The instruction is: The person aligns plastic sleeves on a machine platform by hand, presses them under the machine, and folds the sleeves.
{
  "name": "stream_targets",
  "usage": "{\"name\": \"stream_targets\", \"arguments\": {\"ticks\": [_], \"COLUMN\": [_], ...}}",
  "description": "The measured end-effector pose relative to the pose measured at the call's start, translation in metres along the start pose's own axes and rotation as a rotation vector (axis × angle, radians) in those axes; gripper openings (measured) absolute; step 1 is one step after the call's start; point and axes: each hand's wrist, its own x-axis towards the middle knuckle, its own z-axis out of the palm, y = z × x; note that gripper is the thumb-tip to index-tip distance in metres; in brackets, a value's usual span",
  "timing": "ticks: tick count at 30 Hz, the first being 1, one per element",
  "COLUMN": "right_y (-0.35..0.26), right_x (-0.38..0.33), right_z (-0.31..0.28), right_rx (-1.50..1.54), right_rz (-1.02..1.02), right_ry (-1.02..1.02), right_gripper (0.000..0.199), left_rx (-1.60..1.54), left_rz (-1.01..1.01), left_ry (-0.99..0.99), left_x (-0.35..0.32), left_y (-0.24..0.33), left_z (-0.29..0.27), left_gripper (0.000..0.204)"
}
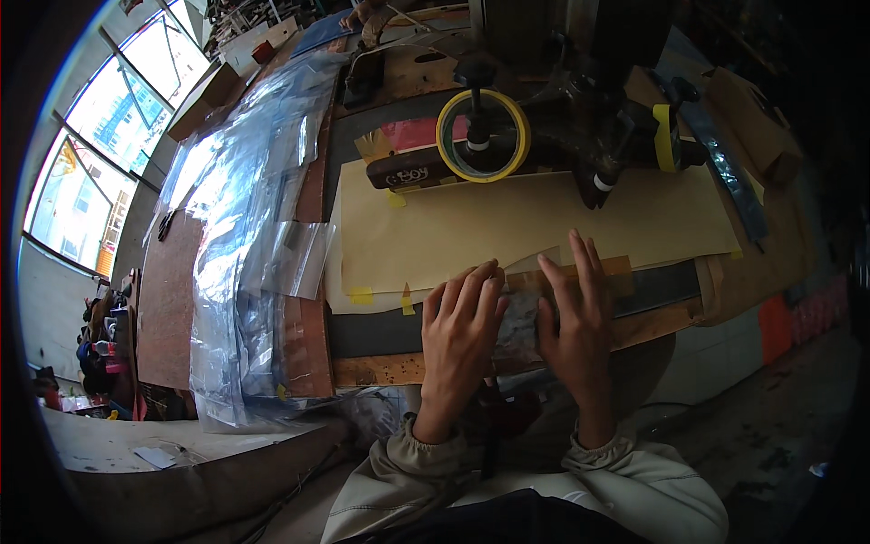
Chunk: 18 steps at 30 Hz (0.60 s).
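Observation:
My left hand [459,331] and my right hand [575,313] lie flat, side by side, on a small clear plastic bag [518,317] with something dark inside it. The bag rests at the near edge of a workbench, half on a cream paper sheet [507,222] taped down with yellow tape bits [361,295]. Fingers of both hands are spread and press down on the bag. Neither hand grips it.
A dark machine [580,109] with a yellow tape roll [483,136] stands behind the paper. A pile of clear plastic bags [240,245] covers the bench to the left. Cardboard boxes [213,91] sit far left, windows [100,163] beyond. Bare floor [752,426] lies to the right.

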Motion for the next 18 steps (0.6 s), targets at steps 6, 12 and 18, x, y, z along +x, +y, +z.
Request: {"name": "stream_targets", "arguments": {"ticks": [6,12,18], "right_y": [-0.0023,-0.0017,0.0026], "right_x": [0.0009,-0.0027,-0.0031], "right_z": [0.0012,0.0025,0.0081], "right_rx": [-0.089,0.033,0.212], "right_rz": [-0.038,0.009,-0.008], "right_ry": [-0.136,-0.111,0.053], "right_gripper": [0.049,0.049,0.035], "left_rx": [0.012,0.009,-0.122], "left_rz": [0.018,-0.002,0.064], "left_ry": [0.030,0.003,-0.005], "left_x": [-0.0013,-0.0012,-0.0022], "left_y": [-0.0010,0.0003,-0.0029], "left_z": [0.0026,0.0014,-0.0033], "left_gripper": [0.029,0.027,0.039]}}
